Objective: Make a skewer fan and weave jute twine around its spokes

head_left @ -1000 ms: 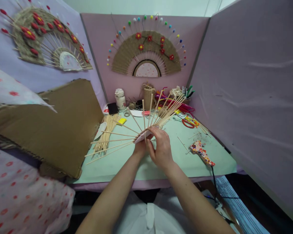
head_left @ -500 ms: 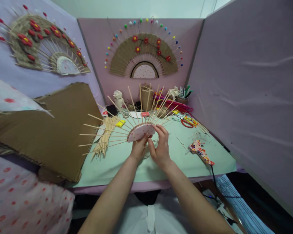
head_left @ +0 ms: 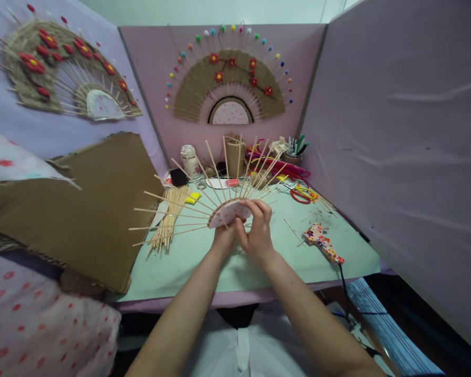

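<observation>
I hold a half-made fan (head_left: 230, 212) over the middle of the green table: a small pink dotted half-disc with several thin wooden sticks fanning out from it. My left hand (head_left: 222, 238) grips the half-disc from below. My right hand (head_left: 256, 233) pinches its right edge, fingers curled over the top. The fan stands tilted up, its dotted face towards me.
A bundle of loose sticks (head_left: 168, 220) lies left of the fan, beside a big cardboard sheet (head_left: 86, 204). A patterned glue gun (head_left: 324, 243) lies at the right. Red scissors (head_left: 304, 195), a twine spool (head_left: 234, 152), a jar (head_left: 189, 159) and pens crowd the back. Finished fans (head_left: 230, 86) hang on the walls.
The fan was lying nearly flat a second ago; both hands have tipped it upright so its dotted face shows. The hands have since stayed close together on it.
</observation>
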Demonstrator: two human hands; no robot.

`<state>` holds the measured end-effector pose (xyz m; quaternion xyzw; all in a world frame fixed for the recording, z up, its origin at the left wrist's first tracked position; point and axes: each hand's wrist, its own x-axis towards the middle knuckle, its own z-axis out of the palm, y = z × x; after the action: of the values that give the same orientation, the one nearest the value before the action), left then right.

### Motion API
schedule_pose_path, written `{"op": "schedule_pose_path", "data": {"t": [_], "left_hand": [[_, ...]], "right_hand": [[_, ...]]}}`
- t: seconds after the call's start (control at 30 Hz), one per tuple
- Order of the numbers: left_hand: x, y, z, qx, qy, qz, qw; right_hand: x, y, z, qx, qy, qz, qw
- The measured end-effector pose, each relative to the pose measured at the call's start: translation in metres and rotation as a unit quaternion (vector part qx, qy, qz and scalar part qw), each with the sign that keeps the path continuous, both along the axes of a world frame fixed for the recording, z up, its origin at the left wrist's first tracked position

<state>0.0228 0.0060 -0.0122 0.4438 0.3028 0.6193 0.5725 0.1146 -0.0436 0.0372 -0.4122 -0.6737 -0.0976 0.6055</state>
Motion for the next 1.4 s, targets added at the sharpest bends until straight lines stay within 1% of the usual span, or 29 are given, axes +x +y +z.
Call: {"op": "schedule_pose_path", "data": {"t": [0.13,0.23,0.27,0.33,0.4,0.43,0.5,0.57,0.67,0.77,0.87,0.93,0.97,1.0,1.07,1.1,1.13,1.17,1.2,1.23,1.33,1.4], "left_hand": [[0.0,-0.001,0.003,0.0,0.011,0.005,1.0],[0.002,-0.003,0.007,-0.008,0.024,0.01,1.0],[0.002,-0.004,0.008,-0.01,0.017,0.006,1.0],[0.004,-0.005,0.011,-0.018,-0.02,-0.007,1.0],[0.004,-0.005,0.014,-0.046,-0.065,-0.015,0.997],[0.004,-0.005,0.015,-0.066,-0.083,-0.015,0.994],[0.003,-0.004,0.017,-0.104,-0.111,-0.014,0.988],[0.001,-0.003,0.016,-0.12,-0.133,-0.017,0.984],[-0.001,0.0,0.015,-0.123,-0.147,-0.017,0.981],[-0.001,0.004,0.02,-0.117,-0.148,-0.019,0.982],[0.001,0.009,0.037,-0.111,-0.153,-0.038,0.981],[0.005,0.012,0.052,-0.113,-0.162,-0.049,0.979],[0.007,0.014,0.06,-0.118,-0.167,-0.059,0.977],[0.009,0.015,0.066,-0.126,-0.169,-0.069,0.975],[0.014,0.018,0.075,-0.142,-0.173,-0.087,0.971],[0.018,0.02,0.077,-0.15,-0.173,-0.095,0.969],[0.021,0.022,0.078,-0.157,-0.172,-0.102,0.967],[0.025,0.023,0.078,-0.161,-0.165,-0.107,0.967],[0.029,0.025,0.077,-0.164,-0.155,-0.111,0.968],[0.032,0.028,0.075,-0.164,-0.142,-0.105,0.971],[0.038,0.036,0.073,-0.152,-0.099,-0.104,0.978],[0.031,0.045,0.071,-0.115,0.004,-0.132,0.985]], "right_hand": [[0.001,-0.001,0.002,0.029,0.025,-0.022,0.999],[0.0,-0.003,0.003,0.013,0.019,-0.002,1.0],[0.0,-0.004,0.004,0.008,0.017,0.008,1.0],[-0.001,-0.006,0.006,0.023,0.035,0.007,0.999],[0.001,-0.007,0.006,0.049,0.074,-0.006,0.996],[0.002,-0.006,0.006,0.05,0.096,-0.007,0.994],[0.008,-0.003,0.003,0.014,0.144,0.006,0.989],[0.015,0.002,0.0,-0.06,0.202,0.026,0.977],[0.026,0.01,-0.005,-0.176,0.282,0.031,0.943],[0.035,0.015,-0.01,-0.278,0.298,0.051,0.912],[0.039,0.019,-0.014,-0.389,0.26,0.128,0.874],[0.037,0.024,-0.016,-0.431,0.265,0.194,0.841],[0.036,0.028,-0.016,-0.431,0.297,0.234,0.819],[0.034,0.032,-0.015,-0.417,0.348,0.279,0.792],[0.028,0.042,-0.01,-0.364,0.474,0.358,0.718],[0.025,0.048,-0.006,-0.335,0.53,0.382,0.679],[0.022,0.055,-0.003,-0.31,0.573,0.394,0.648],[0.02,0.061,0.001,-0.292,0.603,0.397,0.628],[0.018,0.068,0.004,-0.278,0.622,0.393,0.618],[0.017,0.074,0.007,-0.268,0.634,0.388,0.613],[0.022,0.09,0.01,-0.25,0.656,0.373,0.607],[0.033,0.099,0.011,-0.238,0.666,0.38,0.597]]}}
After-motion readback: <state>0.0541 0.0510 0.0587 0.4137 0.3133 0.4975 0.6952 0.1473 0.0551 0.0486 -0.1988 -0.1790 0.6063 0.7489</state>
